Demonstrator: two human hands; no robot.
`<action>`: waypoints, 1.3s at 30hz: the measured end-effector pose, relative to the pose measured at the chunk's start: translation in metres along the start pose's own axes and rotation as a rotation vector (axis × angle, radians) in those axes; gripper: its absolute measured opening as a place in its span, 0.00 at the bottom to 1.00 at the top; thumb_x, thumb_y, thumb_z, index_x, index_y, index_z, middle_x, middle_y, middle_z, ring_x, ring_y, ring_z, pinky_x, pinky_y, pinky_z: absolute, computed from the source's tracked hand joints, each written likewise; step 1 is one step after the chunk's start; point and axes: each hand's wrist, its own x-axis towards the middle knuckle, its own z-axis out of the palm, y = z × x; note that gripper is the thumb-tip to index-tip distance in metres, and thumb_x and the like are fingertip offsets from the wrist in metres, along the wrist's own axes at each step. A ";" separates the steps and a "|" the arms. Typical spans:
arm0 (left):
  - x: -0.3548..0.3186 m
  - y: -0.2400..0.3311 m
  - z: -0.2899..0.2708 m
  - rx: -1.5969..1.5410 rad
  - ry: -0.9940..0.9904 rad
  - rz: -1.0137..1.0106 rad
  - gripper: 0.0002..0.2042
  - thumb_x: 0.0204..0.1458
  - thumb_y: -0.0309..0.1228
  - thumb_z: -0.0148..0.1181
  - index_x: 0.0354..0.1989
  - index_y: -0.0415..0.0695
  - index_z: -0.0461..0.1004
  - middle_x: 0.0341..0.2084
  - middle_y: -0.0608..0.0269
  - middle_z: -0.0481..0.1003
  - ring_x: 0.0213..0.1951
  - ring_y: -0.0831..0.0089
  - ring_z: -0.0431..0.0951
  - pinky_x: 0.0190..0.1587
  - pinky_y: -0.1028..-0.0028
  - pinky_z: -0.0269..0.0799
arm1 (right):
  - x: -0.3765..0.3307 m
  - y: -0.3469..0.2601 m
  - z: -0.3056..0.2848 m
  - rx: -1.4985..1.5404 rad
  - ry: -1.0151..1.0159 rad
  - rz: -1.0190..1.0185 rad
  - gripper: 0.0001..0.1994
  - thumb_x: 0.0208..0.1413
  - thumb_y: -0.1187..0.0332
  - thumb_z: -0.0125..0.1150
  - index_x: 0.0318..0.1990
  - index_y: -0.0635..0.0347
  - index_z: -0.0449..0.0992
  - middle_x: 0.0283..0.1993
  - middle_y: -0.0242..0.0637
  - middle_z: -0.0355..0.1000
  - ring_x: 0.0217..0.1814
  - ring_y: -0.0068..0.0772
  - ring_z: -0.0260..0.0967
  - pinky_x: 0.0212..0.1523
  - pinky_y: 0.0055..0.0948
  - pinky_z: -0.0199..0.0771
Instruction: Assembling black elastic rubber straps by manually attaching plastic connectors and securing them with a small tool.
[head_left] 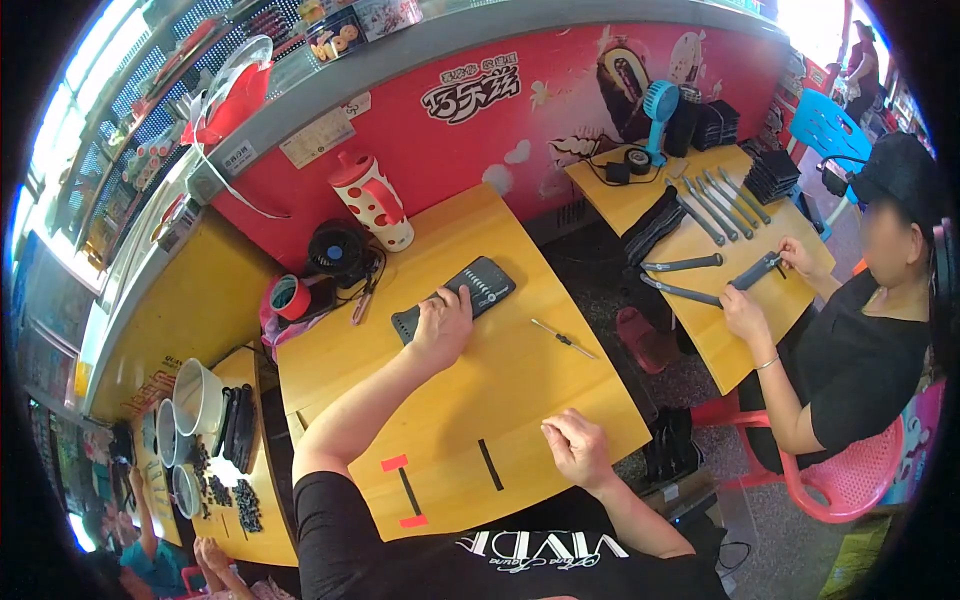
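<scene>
On the wooden table, my left hand (443,325) has its fingers curled over a flat black pack (487,283) with pale print, its far end sticking out beyond the fingers. My right hand (580,452) hovers or rests near the table's right front edge, fingers drawn together; whether anything is in them is hidden. A thin rod-like tool with a dark middle (562,338) lies beyond the right hand. A black strip (490,464) lies between my forearms, and another black strip with red tape at both ends (405,490) is left of it.
A red-spotted white tumbler (372,203), a small black fan (338,250) and a red tape roll (290,297) stand at the back left. On the right, a seated co-worker handles a dark grey strap-like piece (752,272). Tubs (197,392) and small black parts (246,508) are at far left.
</scene>
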 end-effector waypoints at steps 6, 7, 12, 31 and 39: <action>0.002 -0.018 -0.017 -0.143 -0.117 0.069 0.35 0.46 0.32 0.61 0.63 0.30 0.57 0.49 0.31 0.68 0.42 0.47 0.76 0.47 0.59 0.72 | -0.001 -0.001 -0.001 -0.012 -0.015 0.002 0.03 0.53 0.77 0.61 0.34 0.65 0.75 0.29 0.42 0.72 0.28 0.44 0.73 0.26 0.34 0.71; 0.004 -0.023 -0.021 -0.315 -0.225 0.023 0.36 0.47 0.35 0.62 0.63 0.31 0.56 0.52 0.32 0.65 0.46 0.45 0.74 0.50 0.56 0.68 | -0.001 0.000 0.000 -0.010 -0.007 -0.010 0.03 0.53 0.76 0.61 0.34 0.65 0.75 0.29 0.42 0.72 0.28 0.44 0.73 0.26 0.34 0.71; -0.012 -0.025 -0.052 -0.476 -0.140 -0.172 0.40 0.52 0.46 0.60 0.66 0.32 0.52 0.60 0.32 0.58 0.58 0.37 0.63 0.56 0.46 0.60 | -0.003 0.002 0.002 0.006 -0.005 -0.003 0.03 0.53 0.76 0.61 0.34 0.64 0.75 0.29 0.42 0.72 0.28 0.44 0.73 0.26 0.35 0.71; 0.127 -0.026 0.061 -0.594 0.195 -0.243 0.27 0.59 0.48 0.49 0.66 0.56 0.58 0.65 0.53 0.59 0.64 0.51 0.58 0.61 0.43 0.54 | 0.004 -0.004 0.003 -0.066 -0.062 0.010 0.04 0.49 0.80 0.63 0.32 0.66 0.75 0.24 0.41 0.70 0.22 0.38 0.68 0.22 0.31 0.66; 0.179 -0.066 0.079 -0.701 0.051 -0.268 0.28 0.61 0.50 0.43 0.68 0.56 0.55 0.69 0.53 0.52 0.70 0.51 0.50 0.67 0.46 0.46 | 0.006 -0.003 0.001 -0.057 -0.058 0.072 0.03 0.50 0.80 0.62 0.33 0.67 0.76 0.25 0.43 0.70 0.22 0.40 0.69 0.22 0.32 0.66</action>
